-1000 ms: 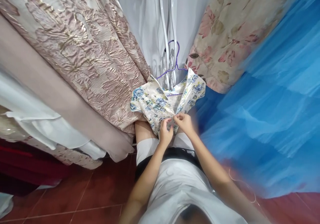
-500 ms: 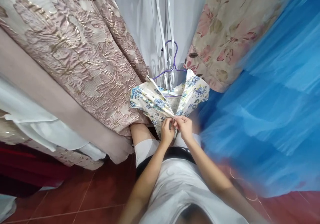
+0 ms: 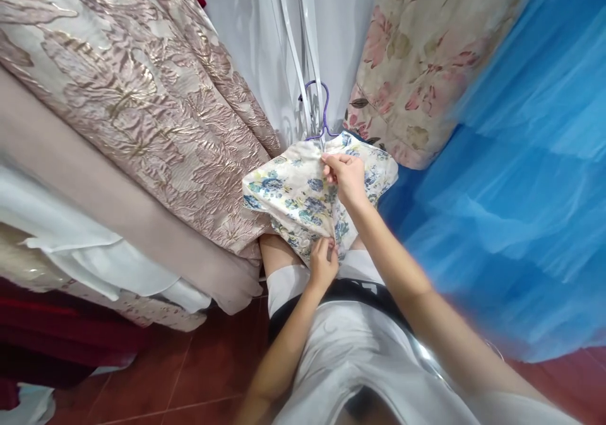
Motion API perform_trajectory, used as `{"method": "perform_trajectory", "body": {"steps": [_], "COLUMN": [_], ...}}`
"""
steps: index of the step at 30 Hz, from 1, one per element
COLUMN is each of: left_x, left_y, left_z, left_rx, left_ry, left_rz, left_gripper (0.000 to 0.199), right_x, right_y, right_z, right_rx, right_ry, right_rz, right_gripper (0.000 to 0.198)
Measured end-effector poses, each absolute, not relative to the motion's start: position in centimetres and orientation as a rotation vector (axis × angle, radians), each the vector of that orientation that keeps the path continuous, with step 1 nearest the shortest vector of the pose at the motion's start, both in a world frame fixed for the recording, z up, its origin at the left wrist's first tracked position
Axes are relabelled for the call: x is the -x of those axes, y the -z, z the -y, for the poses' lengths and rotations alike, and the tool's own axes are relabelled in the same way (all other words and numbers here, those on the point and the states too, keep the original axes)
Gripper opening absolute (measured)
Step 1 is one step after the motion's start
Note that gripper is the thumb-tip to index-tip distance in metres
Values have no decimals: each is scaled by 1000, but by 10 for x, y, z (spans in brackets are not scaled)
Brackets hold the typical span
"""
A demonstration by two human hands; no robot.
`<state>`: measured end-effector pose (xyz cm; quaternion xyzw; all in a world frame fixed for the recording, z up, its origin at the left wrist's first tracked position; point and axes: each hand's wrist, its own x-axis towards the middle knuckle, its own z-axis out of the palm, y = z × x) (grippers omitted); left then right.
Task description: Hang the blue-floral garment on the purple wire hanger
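A white dress with blue and yellow flowers [image 3: 296, 188] hangs on a purple hanger [image 3: 326, 106] over my lap; whether it is full length cannot be told. Its opening is closed along a middle seam. At the top of this seam, near the neckline, my right hand [image 3: 348, 173] pinches the zipper, whose pull is hidden by the fingers. Lower on the same seam, my left hand [image 3: 324, 264] grips the fabric with bent fingers. Most of the hanger's arms are covered by the dress.
Pink-gold brocade fabric [image 3: 156, 103] hangs close on the left, beside a plain beige cloth [image 3: 118, 197]. White cloth with long straps [image 3: 293, 40] hangs behind. Floral beige fabric [image 3: 407, 65] and blue tulle [image 3: 497, 223] crowd the right. The floor [image 3: 203, 362] is red tile.
My right hand has moved up the seam from beside my left hand to the neckline. The V-shaped opening has closed behind it. My left hand has slid slightly down.
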<state>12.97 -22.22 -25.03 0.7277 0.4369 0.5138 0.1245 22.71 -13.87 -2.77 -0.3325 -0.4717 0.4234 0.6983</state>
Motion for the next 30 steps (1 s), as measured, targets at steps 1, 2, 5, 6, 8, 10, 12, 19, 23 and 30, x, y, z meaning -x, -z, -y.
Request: {"method": "perform_trajectory", "body": {"steps": [1, 2, 5, 6, 8, 10, 12, 19, 23, 30], "left_x": [-128, -126, -117, -112, -103, -95, -88, -87, -91, -95], "left_y": [255, 260, 262, 256, 228, 182, 128, 6, 2, 7], "left_z": [227, 230, 233, 231, 220, 204, 182, 124, 122, 131], "left_rx": [-2113, -2101, -2066, -2066, -2067, -2084, -2206, -2817, -2846, -2708], "left_ry": [-1478, -1470, -1543, -1604, -1784, -1984, -2083, -1418, -1443, -1670], "left_rz": [-1261, -1250, -1218, -1214, -1210, -1192, -1117, -1086, -1106, -1127], "left_gripper": [6, 6, 5, 5, 13, 22, 30, 29, 25, 35], "right_x": [-228, -228, -230, -232, -234, -238, -241, -245, -235, -230], "right_y": [24, 21, 19, 20, 25, 30, 32, 36, 46, 50], "right_z": [140, 142, 151, 155, 161, 165, 164, 144, 139, 133], "right_rx": [739, 736, 735, 734, 736, 747, 758, 765, 754, 795], "right_ry": [-938, -934, -956, -966, -980, -976, -962, -895, -846, -878], "right_rz": [1060, 1073, 1114, 1119, 1121, 1137, 1164, 1194, 1192, 1205], "right_gripper": [31, 31, 26, 23, 20, 25, 32, 33, 39, 38]}}
